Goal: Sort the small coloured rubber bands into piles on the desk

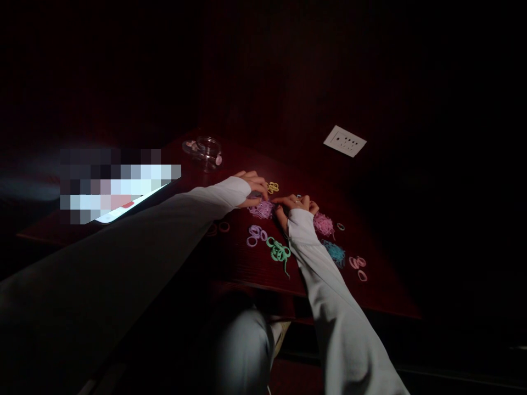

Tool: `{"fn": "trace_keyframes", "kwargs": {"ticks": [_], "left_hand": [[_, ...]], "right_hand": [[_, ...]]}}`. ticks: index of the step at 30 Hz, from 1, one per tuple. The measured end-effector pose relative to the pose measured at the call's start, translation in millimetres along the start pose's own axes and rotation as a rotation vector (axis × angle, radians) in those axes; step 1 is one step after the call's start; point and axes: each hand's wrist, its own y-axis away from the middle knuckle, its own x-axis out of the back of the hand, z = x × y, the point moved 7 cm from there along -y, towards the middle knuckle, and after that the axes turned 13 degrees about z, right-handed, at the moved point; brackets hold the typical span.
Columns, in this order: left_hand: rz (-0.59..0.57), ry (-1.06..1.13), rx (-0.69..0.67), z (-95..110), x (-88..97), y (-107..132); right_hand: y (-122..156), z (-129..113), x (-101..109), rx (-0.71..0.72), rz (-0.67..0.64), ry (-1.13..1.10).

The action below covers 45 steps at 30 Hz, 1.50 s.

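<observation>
My left hand (253,185) rests over a pile of small purple bands (261,209), its fingers apart and bent down to the pile's far edge. Close on its right, my right hand (297,204) lies low over the table with fingers spread, one pointing toward the purple pile. Beyond the left fingertips sit yellow hair ties (272,187). Beside the right hand are a pile of pink bands (324,224) and a teal one (335,254). Nearer me lie purple hair ties (252,240) and green hair ties (279,250). What is under the fingertips is partly hidden.
A clear jar (208,151) stands at the table's back left. Left of my arm is a lit screen (109,215), partly blurred out. Pink hair ties (358,263) lie near the right side of the dark red table (382,296). A wall socket (345,141) is behind.
</observation>
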Motion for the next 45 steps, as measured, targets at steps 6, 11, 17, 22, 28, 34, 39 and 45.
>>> {"fn": "trace_keyframes", "kwargs": {"ticks": [6,11,17,22,28,34,39,45], "left_hand": [[0.013,0.006,0.006,1.0,1.3,-1.4],[0.027,-0.001,0.023,-0.2,0.5,-2.4],[0.025,0.061,0.070,-11.5,-8.4,-4.2],[0.001,0.108,0.052,-14.6,-12.8,-6.8],[-0.005,0.078,0.043,-7.9,-3.7,-4.7],[-0.002,0.067,0.051,-5.9,1.0,-3.1],[-0.005,0.026,0.068,-13.7,-9.2,-5.3],[0.016,0.007,0.071,-15.8,-13.8,-5.7]], "right_hand": [[-0.2,-0.7,-1.7,0.022,-0.016,-0.019],[0.4,1.2,-3.1,0.031,-0.012,-0.006],[-1.3,3.4,-10.7,0.018,-0.012,0.022],[-6.5,5.9,-17.3,-0.044,-0.014,0.035],[-9.6,4.8,-18.4,-0.075,-0.009,0.009],[-9.5,10.9,-24.2,-0.167,-0.039,-0.076],[-9.4,14.8,-28.3,-0.224,-0.055,-0.151],[-10.1,16.4,-30.0,-0.197,-0.014,-0.127]]}}
